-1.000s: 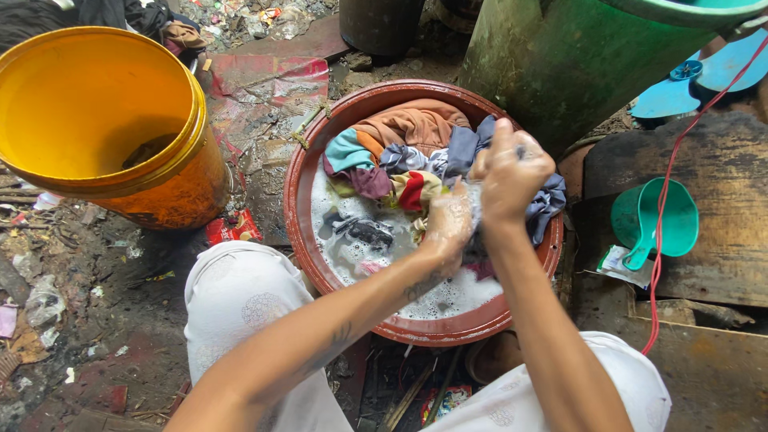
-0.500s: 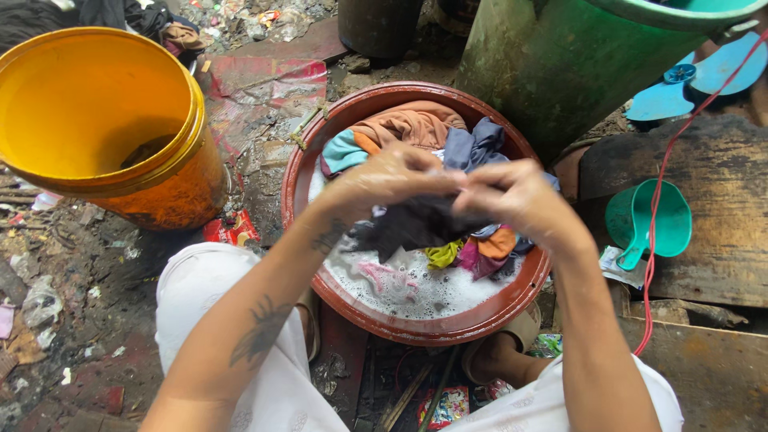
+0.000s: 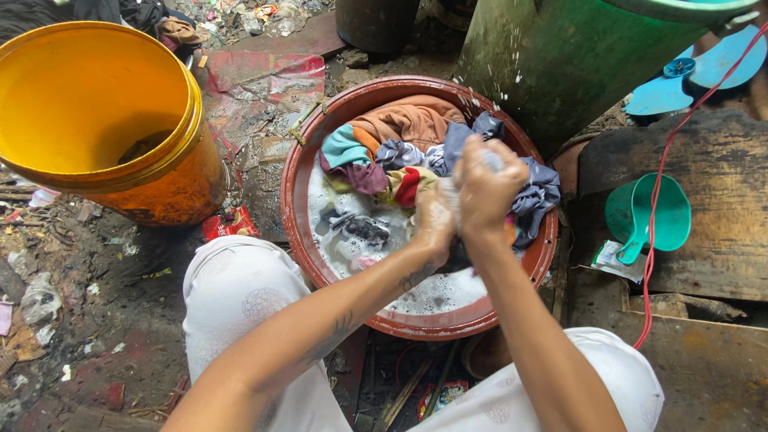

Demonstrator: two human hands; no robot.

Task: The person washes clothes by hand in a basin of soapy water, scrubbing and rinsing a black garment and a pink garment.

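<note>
Over the basin (image 3: 298, 210), left hand (image 3: 434, 218) and right hand (image 3: 482, 190) clench together on a soapy cloth (image 3: 458, 254), mostly hidden by the fists. Clothes (image 3: 400, 152) behind; bucket (image 3: 160, 180) left, scoop (image 3: 650, 214) right.

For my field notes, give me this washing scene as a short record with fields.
left hand: soapy, pressed against the right, on wet cloth
right hand: fisted around wet cloth
basin: round, red-brown, suds and mixed coloured clothes inside
yellow bucket: to the basin's left, open
green scoop: to the right, on a dark board
red cord: runs across the scoop
</note>
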